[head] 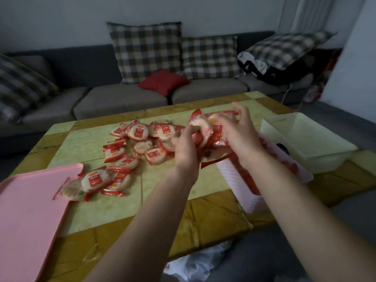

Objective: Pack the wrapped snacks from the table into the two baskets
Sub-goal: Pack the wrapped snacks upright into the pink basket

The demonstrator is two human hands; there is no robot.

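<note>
Dim living room, with a low table (122, 210) topped in yellow-green stone-look panels filling the middle and a grey sofa (122, 102) with plaid cushions (145, 51) behind it. Both hands are up over the right side of the table, and they share one load. The left hand (186, 151) has its fingers curled tight round a handful of snacks (203, 129), red-and-clear wrappers bunched between the palms. The right hand (242, 137) grips the other side, fingers bent and partly spread, the top ones lifted off the wrappers. Motion blur smears the fingertips and the packets, so how many are in that handful cannot be told. It hangs above the table, just left of the near basket (230, 176), a white slatted one with red showing inside; the right forearm crosses it and hides most of its contents. Beyond sits the far basket (317, 157), a pale tub, with something dark at its near edge too murky to name. Plenty is left on the table: a loose pile of snacks (138, 133) lies to the left of the hands, packets touching and overlapping. A smaller cluster (95, 180) sits by the corner of a pink tray (30, 210), which the left edge cuts off. A crumpled white bag (195, 263) shows at the bottom, between the forearms.
</note>
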